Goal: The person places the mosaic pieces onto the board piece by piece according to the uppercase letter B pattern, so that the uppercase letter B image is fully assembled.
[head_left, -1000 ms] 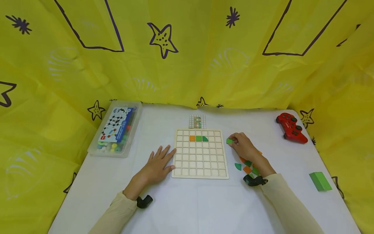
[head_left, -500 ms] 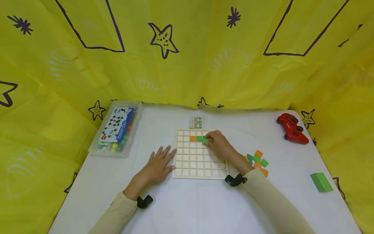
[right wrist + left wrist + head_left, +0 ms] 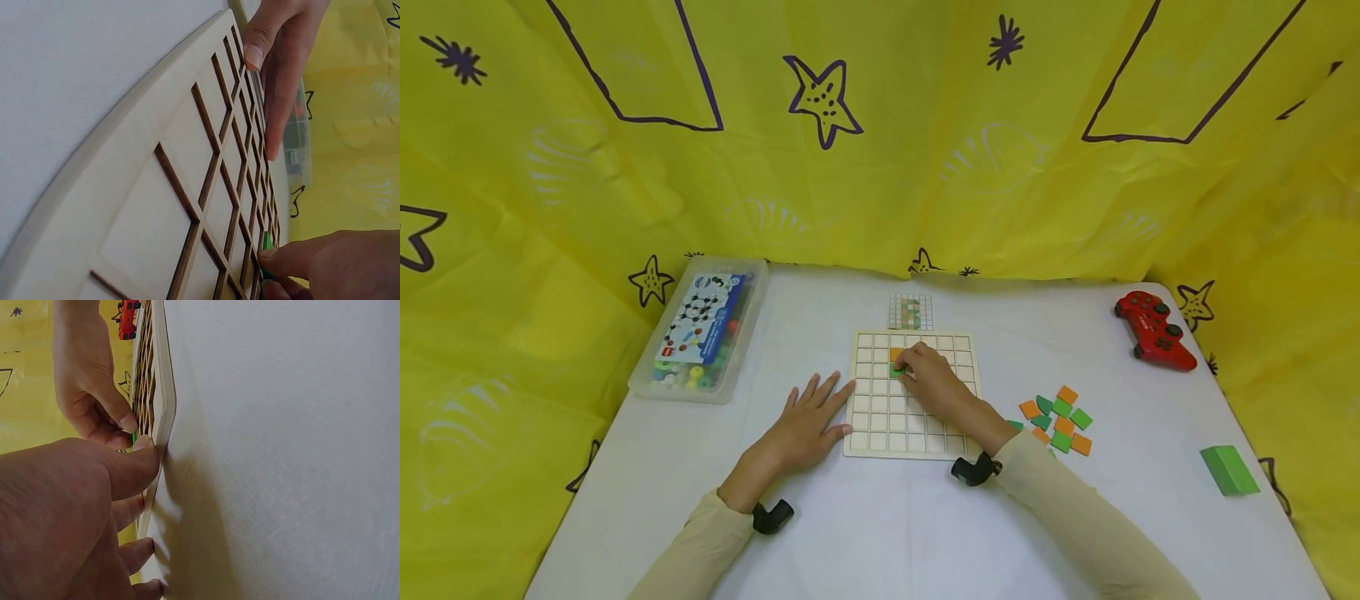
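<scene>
My right hand [image 3: 936, 385] pinches a small green tile [image 3: 267, 242] between thumb and fingers. The tile is right at the surface of a pale wooden grid board [image 3: 878, 421]. In the head view it sits just below an orange square tile [image 3: 897, 354] that lies in the board's second row. The hand hides the cells to the right of that orange tile. My left hand [image 3: 805, 423] lies with fingers spread at the board's left side. Its thumb [image 3: 134, 467] and fingertips touch the board's edge in the left wrist view.
Several loose orange and green tiles [image 3: 1063, 425] lie right of the board. A printed pattern card [image 3: 911, 312] lies behind it. A clear plastic box [image 3: 700, 333] stands at left, a red game controller [image 3: 1153, 331] and a green block [image 3: 1228, 471] at right.
My right hand has carried a green tile from beside the loose tiles leftward over the board, down to the cell below the orange tile. My left hand has stayed in place.
</scene>
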`<state>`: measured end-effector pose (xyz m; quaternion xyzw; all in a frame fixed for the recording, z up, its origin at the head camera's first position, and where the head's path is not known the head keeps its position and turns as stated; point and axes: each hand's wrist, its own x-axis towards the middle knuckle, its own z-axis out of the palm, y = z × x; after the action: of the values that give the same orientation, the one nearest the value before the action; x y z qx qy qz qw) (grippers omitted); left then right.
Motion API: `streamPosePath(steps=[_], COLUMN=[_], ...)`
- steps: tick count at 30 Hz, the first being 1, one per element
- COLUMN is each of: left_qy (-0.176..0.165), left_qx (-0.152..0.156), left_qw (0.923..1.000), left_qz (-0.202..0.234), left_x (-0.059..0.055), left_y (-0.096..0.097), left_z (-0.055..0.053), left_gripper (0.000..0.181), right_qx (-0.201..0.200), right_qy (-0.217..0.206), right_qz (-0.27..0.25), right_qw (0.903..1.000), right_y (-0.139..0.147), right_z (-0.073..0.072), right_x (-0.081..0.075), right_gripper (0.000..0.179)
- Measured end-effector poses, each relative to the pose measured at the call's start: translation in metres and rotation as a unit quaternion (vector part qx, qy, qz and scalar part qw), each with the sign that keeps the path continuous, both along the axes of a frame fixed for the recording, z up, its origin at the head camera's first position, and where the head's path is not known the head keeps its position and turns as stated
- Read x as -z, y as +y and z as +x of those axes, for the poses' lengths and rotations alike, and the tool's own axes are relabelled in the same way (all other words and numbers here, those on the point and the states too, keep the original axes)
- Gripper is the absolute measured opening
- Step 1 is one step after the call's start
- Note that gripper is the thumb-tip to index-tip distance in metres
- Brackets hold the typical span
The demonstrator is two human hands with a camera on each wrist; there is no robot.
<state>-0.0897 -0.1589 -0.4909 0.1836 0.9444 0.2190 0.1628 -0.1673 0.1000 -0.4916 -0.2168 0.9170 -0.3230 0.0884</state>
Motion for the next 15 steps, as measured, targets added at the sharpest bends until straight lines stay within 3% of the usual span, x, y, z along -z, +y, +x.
streamPosePath(steps=[15], left_qy=[-0.003], left_qx=[0.001], left_qw=[1.0000], left_qz=[0.001], left_x=[-0.0003], left_y=[0.0002], left_z=[0.0006], left_gripper=[0.067], right_qx=[-0.016], right_qy=[0.036], right_qz=[0.011], right_qw=[0.9992], right_y=[0.0059], right_z=[0.0055], right_x=[-0.0047], right_gripper=[0.015])
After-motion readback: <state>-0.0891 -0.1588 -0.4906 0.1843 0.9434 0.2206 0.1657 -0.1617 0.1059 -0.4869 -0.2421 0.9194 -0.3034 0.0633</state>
